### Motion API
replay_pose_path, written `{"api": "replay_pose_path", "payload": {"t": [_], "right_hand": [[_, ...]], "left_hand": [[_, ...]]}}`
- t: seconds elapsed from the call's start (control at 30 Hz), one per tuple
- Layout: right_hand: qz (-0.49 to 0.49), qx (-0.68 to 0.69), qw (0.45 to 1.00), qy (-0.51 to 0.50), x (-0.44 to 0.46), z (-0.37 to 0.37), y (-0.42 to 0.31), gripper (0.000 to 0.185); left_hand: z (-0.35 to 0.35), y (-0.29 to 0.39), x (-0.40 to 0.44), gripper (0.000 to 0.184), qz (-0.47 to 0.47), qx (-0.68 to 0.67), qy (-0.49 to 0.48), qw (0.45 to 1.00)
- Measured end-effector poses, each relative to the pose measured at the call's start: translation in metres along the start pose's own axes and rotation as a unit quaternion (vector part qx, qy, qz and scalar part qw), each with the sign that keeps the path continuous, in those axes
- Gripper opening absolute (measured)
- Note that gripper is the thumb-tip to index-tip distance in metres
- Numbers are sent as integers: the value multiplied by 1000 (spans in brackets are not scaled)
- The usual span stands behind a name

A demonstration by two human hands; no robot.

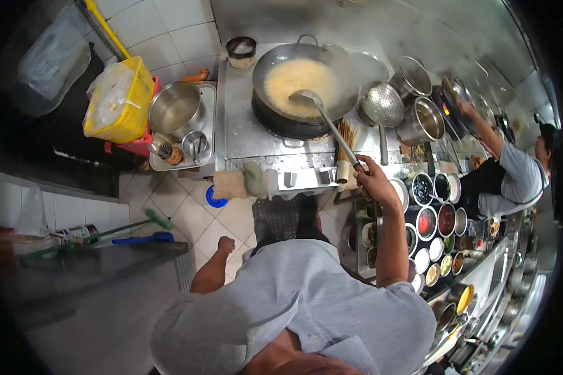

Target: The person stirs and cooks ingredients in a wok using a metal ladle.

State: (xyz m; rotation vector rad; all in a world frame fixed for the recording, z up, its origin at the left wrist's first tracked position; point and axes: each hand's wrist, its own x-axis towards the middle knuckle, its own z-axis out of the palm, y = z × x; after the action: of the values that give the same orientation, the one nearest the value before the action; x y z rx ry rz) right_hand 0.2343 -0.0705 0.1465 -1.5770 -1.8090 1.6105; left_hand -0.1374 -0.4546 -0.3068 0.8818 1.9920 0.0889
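Observation:
My right hand (375, 179) is closed around the handle end of a long metal ladle (342, 139). The ladle's bowl rests in pale, steaming, bubbly liquid (297, 78) inside a large dark wok (274, 57) on the stove. Beside the ladle handle, a bamboo brush (345, 147) stands at the stove's front edge. My left hand (226, 244) hangs low at my left side, over the tiled floor, with its fingers curled in; nothing shows in it. A perforated strainer (383, 105) lies just right of the wok.
A tray (210, 119) with a metal pot (176, 107) stands left of the stove. Cloths (234, 185) lie on the stove's front edge. Several ingredient bowls (426, 223) are at my right. A co-worker (516, 172) reaches toward another pan at the far right.

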Motion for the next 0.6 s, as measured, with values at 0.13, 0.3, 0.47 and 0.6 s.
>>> {"api": "replay_pose_path", "payload": {"t": [0.13,0.3,0.47,0.6], "right_hand": [[-16,-6,1000,-2,45,6,14,52],[-25,-57,998,-1,96,14,7,54],[-179,-135,974,42,194,22,62,55],[-171,-196,963,75,177,10,39,58]], "left_hand": [[15,-5,-11,14,-67,-80,14,994],[57,19,-35,26,-214,-344,4,914],[52,50,-72,21,30,-33,-8,999],[55,63,-68,16,139,167,52,975]]}}
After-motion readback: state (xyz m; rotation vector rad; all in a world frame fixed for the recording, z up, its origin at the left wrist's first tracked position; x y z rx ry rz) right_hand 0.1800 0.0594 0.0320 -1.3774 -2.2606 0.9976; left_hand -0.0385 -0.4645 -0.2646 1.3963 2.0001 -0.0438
